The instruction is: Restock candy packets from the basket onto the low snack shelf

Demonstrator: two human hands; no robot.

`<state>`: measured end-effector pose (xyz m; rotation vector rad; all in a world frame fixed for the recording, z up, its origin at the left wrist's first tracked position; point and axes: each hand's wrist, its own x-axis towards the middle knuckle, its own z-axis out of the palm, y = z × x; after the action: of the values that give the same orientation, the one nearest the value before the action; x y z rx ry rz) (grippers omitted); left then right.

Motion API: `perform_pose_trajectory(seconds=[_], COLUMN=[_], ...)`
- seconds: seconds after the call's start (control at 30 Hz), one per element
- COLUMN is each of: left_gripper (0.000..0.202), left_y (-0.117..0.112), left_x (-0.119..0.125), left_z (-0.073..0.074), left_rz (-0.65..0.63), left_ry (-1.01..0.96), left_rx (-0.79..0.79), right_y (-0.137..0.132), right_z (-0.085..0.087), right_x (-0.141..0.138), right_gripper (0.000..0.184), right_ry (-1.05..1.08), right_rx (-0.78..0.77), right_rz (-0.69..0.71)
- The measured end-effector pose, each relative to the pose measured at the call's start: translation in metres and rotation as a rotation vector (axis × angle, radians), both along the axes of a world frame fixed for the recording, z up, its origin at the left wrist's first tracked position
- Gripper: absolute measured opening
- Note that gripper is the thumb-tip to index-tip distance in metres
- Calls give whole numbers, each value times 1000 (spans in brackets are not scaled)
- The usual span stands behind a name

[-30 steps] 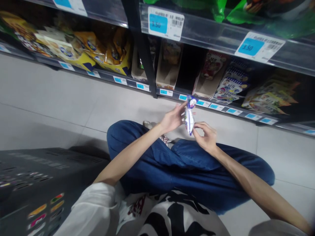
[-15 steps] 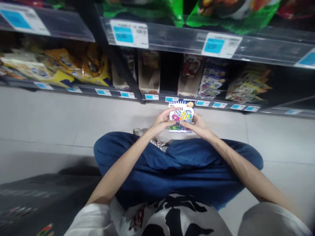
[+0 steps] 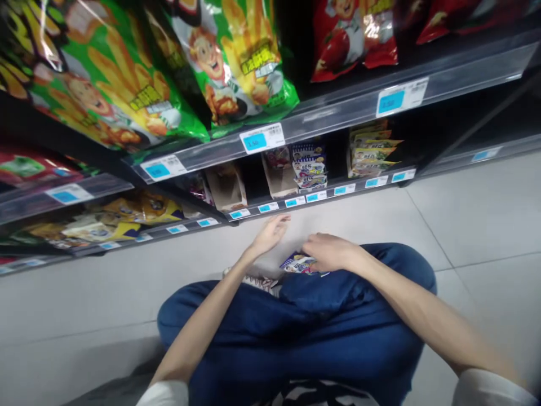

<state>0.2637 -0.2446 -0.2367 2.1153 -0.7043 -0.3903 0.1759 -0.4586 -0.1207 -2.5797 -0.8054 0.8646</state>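
Observation:
My right hand (image 3: 332, 252) curls over one end of a small white and blue candy packet (image 3: 297, 262) with colourful print. The packet is tilted low over my crossed legs, just above the shoe, and the hand covers much of it. To its left, my left hand (image 3: 271, 232) is off the packet, its fingers stretched toward the bottom shelf with nothing in them. Similar candy packets (image 3: 310, 169) stand stacked on that shelf, beside an open cardboard box (image 3: 281, 175).
Price tags line the bottom shelf edge (image 3: 270, 207). The upper shelf edge (image 3: 321, 121) juts out above it, bearing green snack bags (image 3: 249, 62) and red bags (image 3: 355, 39). Yellow-green packets (image 3: 372, 152) stand further right on the bottom shelf. Pale floor tiles (image 3: 477, 225) surround my legs.
My left hand has let go of the packet and moved forward and left. My right hand has brought the packet down toward my legs. The view has turned, showing more of the upper shelf.

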Motion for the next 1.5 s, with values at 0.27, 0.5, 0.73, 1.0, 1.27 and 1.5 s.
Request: perform_pose_trajectory(seconds=[0.27,0.5,0.73,1.0,1.27,1.5], left_gripper=[52,39,39,45,52,53], left_y=[-130,-154,-168,-164,-163,-162], left_x=[52,63,74,74,73,66], left_z=[14,11,14,11,1,0], left_rz=[-92,-72,-18,-23,13,39], left_ry=[-651,-582,-424,-394,-411,-450], left_rx=[609,744,761,719,683,677], right_y=[-3,-10,-11,-97,-124,-90], right_z=[9,9,13,14,-30,-68], right_x=[-1,0,9,47,95,152], right_gripper=[34,35,59,23,23,37], right_ry=[17,58,217,-84,-438,-632], right_rx=[-24,-8,-133,176,509,606], right_rz=[36,68,32,-273,-843,-842])
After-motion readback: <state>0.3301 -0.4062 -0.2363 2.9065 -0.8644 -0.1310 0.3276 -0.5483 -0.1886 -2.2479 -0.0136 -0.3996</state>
